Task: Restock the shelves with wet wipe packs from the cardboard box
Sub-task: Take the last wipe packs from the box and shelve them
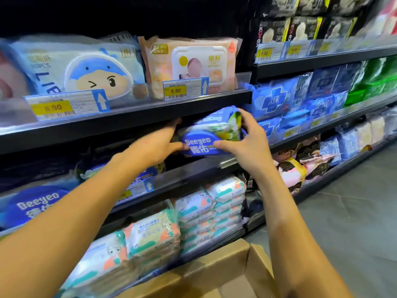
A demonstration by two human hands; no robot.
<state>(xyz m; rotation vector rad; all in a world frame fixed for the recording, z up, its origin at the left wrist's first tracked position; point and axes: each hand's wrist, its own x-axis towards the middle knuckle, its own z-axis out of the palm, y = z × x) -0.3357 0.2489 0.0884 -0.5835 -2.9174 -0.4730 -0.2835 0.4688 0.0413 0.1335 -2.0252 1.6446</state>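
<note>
Just the one cam here, worn on the head, wide-angle, so the edges bend a bit. It's looking forward and slightly down, right up close to the shelving [150,118]. The shelving sits at an angle, near on the left and running away toward the upper right. Both forearms come in from the bottom corners, and the left hand [159,145], right hand [247,143] and wipe pack [212,134] land about mid-frame. The cardboard box [214,267] pokes in at the bottom edge, and the floor [354,211] shows lower right.

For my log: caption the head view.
A blue Deeyeo wipe pack held at the shelf by left hand and right hand.
</note>
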